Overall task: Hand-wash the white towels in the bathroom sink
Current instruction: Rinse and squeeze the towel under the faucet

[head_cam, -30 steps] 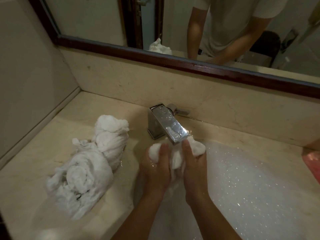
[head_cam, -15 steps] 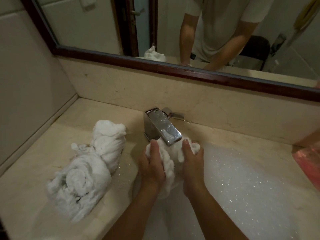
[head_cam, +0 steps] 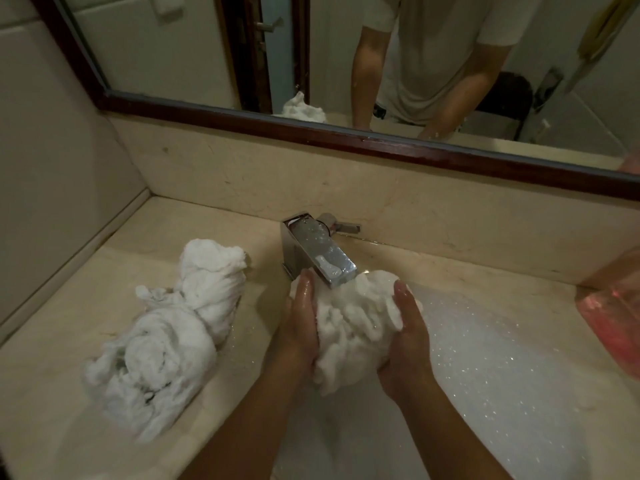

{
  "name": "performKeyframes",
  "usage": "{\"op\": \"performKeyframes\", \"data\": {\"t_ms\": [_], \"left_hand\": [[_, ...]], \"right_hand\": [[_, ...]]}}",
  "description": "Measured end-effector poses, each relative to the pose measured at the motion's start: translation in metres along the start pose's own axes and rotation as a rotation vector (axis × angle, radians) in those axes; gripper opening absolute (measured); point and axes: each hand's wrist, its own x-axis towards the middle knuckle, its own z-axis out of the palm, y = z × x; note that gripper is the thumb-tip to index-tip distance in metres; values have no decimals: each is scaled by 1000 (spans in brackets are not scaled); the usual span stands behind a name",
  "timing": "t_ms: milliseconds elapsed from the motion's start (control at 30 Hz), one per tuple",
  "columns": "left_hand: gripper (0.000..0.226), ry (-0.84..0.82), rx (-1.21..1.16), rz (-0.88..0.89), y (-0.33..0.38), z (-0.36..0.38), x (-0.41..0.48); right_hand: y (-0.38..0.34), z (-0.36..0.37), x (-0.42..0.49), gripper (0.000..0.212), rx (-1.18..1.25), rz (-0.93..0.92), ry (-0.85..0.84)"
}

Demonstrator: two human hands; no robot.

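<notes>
Dim, warm light is washing everything yellow; the faucet (head_cam: 325, 254) is glinting, suds (head_cam: 502, 358) are sparkling, and edges are bowing and softening toward the corners.

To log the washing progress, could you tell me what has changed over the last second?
Both hands have moved apart: the left hand and right hand, earlier squeezing the towel tightly together under the faucet, now hold it as a larger, looser bundle. The twisted towels on the counter stayed put.

Faucet (head_cam: 320, 252) overhangs hands; wrung towels (head_cam: 162, 337) block left counter (head_cam: 69, 306).
</notes>
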Motion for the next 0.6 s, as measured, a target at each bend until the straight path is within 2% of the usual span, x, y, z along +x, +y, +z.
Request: {"op": "performKeyframes", "data": {"t_ms": [100, 300, 467, 600], "left_hand": [[61, 30, -147, -44, 4, -9, 1], [80, 3, -175, 38, 14, -40, 1], [98, -69, -267, 47, 20, -60, -1], [98, -22, -287, 101, 25, -63, 2]], "right_hand": [[-1, 0, 2, 64, -45, 15, -68], [7, 19, 6, 53, -3, 7, 9], [12, 32, -2, 55, -35, 133, -279], [17, 44, -3, 42, -53, 161, -344]]}}
